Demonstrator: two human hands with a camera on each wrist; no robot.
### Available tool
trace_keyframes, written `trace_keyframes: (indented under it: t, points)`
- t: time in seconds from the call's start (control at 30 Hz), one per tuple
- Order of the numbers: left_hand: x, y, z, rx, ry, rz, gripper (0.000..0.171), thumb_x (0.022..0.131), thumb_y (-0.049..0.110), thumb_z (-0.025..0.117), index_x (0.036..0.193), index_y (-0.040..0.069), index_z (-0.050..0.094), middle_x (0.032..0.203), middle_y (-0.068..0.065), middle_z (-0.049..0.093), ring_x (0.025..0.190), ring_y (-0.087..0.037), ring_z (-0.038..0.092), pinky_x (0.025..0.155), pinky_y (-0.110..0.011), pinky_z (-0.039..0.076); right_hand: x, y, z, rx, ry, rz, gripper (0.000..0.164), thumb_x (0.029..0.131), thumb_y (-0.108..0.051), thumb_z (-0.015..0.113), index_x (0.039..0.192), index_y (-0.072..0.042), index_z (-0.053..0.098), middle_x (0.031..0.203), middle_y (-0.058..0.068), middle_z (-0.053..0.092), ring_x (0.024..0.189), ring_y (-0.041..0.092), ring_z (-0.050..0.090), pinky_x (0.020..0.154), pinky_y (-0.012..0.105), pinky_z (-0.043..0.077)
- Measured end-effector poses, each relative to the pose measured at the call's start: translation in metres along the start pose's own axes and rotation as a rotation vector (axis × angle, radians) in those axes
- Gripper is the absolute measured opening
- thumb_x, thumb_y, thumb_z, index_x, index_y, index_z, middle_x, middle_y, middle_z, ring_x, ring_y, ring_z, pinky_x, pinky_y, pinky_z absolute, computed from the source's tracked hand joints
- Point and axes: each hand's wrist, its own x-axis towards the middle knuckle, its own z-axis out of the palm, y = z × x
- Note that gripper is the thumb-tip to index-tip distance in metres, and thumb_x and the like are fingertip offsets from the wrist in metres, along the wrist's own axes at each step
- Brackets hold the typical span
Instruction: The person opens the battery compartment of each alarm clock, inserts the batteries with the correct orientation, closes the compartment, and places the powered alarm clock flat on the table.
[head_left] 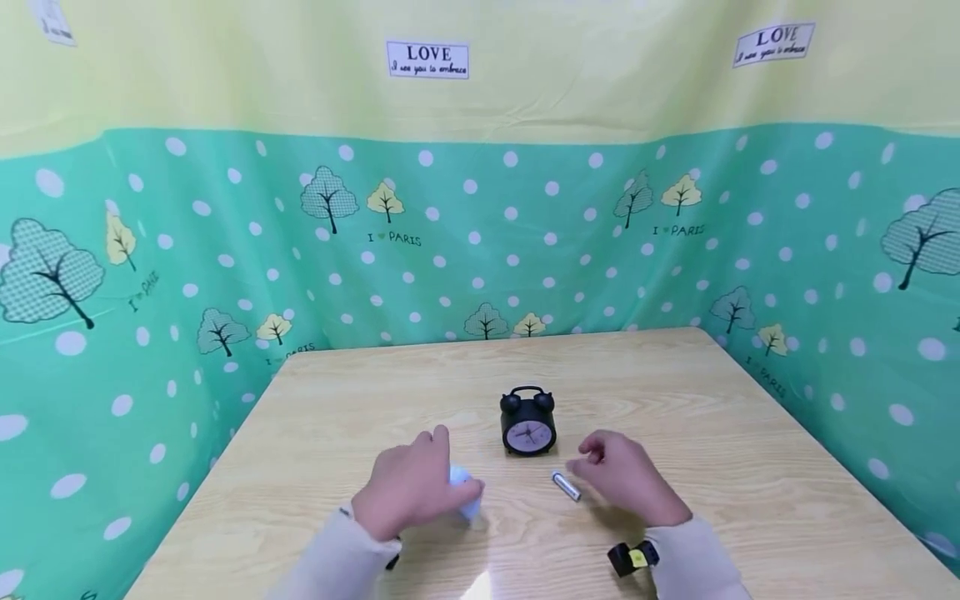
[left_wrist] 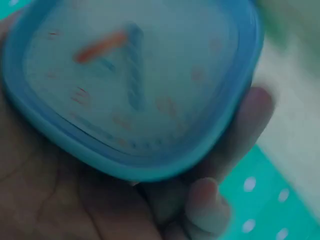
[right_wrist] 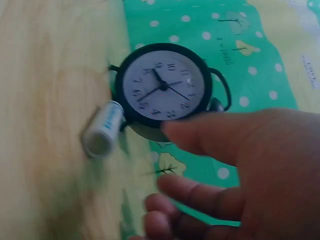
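My left hand (head_left: 412, 487) grips a light blue clock (left_wrist: 165, 60), mostly hidden behind the hand in the head view. Close up in the left wrist view, its rounded face has an orange hand and a blue hand, and fingers wrap behind the case. My right hand (head_left: 628, 477) hovers over the table at the right, thumb and fingers loosely bent with nothing between them. Just left of its fingertips lies a white and silver battery (head_left: 566, 486). Beyond both hands a black twin-bell alarm clock (head_left: 528, 425) stands upright, facing me.
A light wood table (head_left: 360, 383) carries everything. Around its back and sides hangs a green and yellow cloth (head_left: 442, 275) with dots and trees. Each wrist wears a dark strap, the right one with a small black device (head_left: 632, 557).
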Motion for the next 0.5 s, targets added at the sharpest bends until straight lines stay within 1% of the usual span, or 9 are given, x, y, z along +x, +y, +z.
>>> trace_keyframes:
  t: [0.07, 0.1, 0.13, 0.2, 0.23, 0.3, 0.37, 0.43, 0.5]
  points:
    - [0.011, 0.002, -0.004, 0.079, -0.109, -0.079, 0.069, 0.072, 0.073, 0.049, 0.097, 0.010, 0.060, 0.072, -0.001, 0.056, 0.059, -0.020, 0.051, 0.050, -0.037, 0.040, 0.000, 0.002, 0.008, -0.033, -0.091, -0.016, 0.038, 0.077, -0.034, 0.076, 0.102, -0.008, 0.064, 0.079, 0.000, 0.056, 0.066, 0.014, 0.052, 0.056, 0.028, 0.044]
    - [0.017, 0.003, -0.005, 0.120, -0.154, -0.105, 0.065, 0.075, 0.073, 0.045, 0.089, 0.012, 0.064, 0.068, 0.000, 0.058, 0.060, -0.019, 0.052, 0.052, -0.038, 0.040, 0.000, 0.002, 0.012, -0.043, -0.115, -0.032, 0.036, 0.076, -0.032, 0.077, 0.100, -0.008, 0.063, 0.076, 0.000, 0.056, 0.063, 0.014, 0.051, 0.054, 0.028, 0.043]
    - [0.023, 0.005, -0.006, 0.160, -0.189, -0.122, 0.062, 0.077, 0.071, 0.041, 0.079, 0.014, 0.065, 0.064, 0.001, 0.058, 0.059, -0.018, 0.052, 0.053, -0.038, 0.041, -0.001, 0.001, 0.016, -0.051, -0.130, -0.050, 0.032, 0.077, -0.030, 0.077, 0.096, -0.009, 0.063, 0.074, 0.000, 0.055, 0.060, 0.014, 0.050, 0.052, 0.028, 0.042]
    - [0.035, 0.008, -0.004, 0.228, -0.254, -0.146, 0.060, 0.081, 0.069, 0.035, 0.062, 0.019, 0.063, 0.060, 0.002, 0.058, 0.059, -0.016, 0.053, 0.055, -0.039, 0.043, -0.003, 0.000, 0.023, -0.086, -0.131, -0.097, 0.022, 0.077, -0.026, 0.076, 0.089, -0.012, 0.063, 0.067, -0.001, 0.054, 0.055, 0.013, 0.048, 0.049, 0.027, 0.040]
    - [0.040, 0.009, -0.002, 0.251, -0.282, -0.157, 0.060, 0.082, 0.068, 0.032, 0.056, 0.022, 0.061, 0.059, 0.003, 0.058, 0.058, -0.016, 0.054, 0.056, -0.039, 0.044, -0.004, -0.001, 0.027, -0.102, -0.132, -0.123, 0.018, 0.077, -0.024, 0.075, 0.085, -0.013, 0.063, 0.065, -0.002, 0.053, 0.054, 0.011, 0.047, 0.047, 0.026, 0.039]
    - [0.050, 0.007, 0.002, 0.280, -0.314, -0.178, 0.061, 0.085, 0.067, 0.029, 0.057, 0.023, 0.062, 0.064, 0.002, 0.059, 0.061, -0.017, 0.054, 0.059, -0.041, 0.046, -0.007, -0.003, 0.034, -0.126, -0.133, -0.183, 0.012, 0.078, -0.021, 0.074, 0.080, -0.016, 0.064, 0.062, -0.005, 0.053, 0.052, 0.009, 0.046, 0.047, 0.024, 0.038]
    - [0.057, 0.003, 0.007, 0.282, -0.334, -0.211, 0.063, 0.086, 0.067, 0.028, 0.061, 0.021, 0.063, 0.071, -0.001, 0.060, 0.064, -0.018, 0.055, 0.064, -0.044, 0.048, -0.010, -0.006, 0.042, -0.130, -0.158, -0.254, 0.010, 0.079, -0.022, 0.073, 0.080, -0.018, 0.065, 0.061, -0.008, 0.053, 0.052, 0.006, 0.046, 0.047, 0.022, 0.039]
    - [0.063, -0.004, 0.012, 0.253, -0.355, -0.242, 0.063, 0.088, 0.066, 0.027, 0.064, 0.020, 0.063, 0.080, -0.002, 0.061, 0.068, -0.019, 0.055, 0.069, -0.044, 0.048, -0.013, -0.011, 0.050, -0.117, -0.204, -0.334, 0.007, 0.079, -0.022, 0.073, 0.081, -0.019, 0.066, 0.062, -0.010, 0.054, 0.053, 0.003, 0.047, 0.049, 0.021, 0.041]
    - [0.067, -0.012, 0.016, 0.190, -0.364, -0.256, 0.062, 0.090, 0.064, 0.027, 0.064, 0.019, 0.063, 0.085, -0.003, 0.062, 0.070, -0.019, 0.055, 0.071, -0.042, 0.047, -0.018, -0.018, 0.056, -0.109, -0.237, -0.394, 0.004, 0.078, -0.022, 0.071, 0.080, -0.020, 0.067, 0.062, -0.012, 0.055, 0.053, 0.001, 0.048, 0.050, 0.020, 0.042]
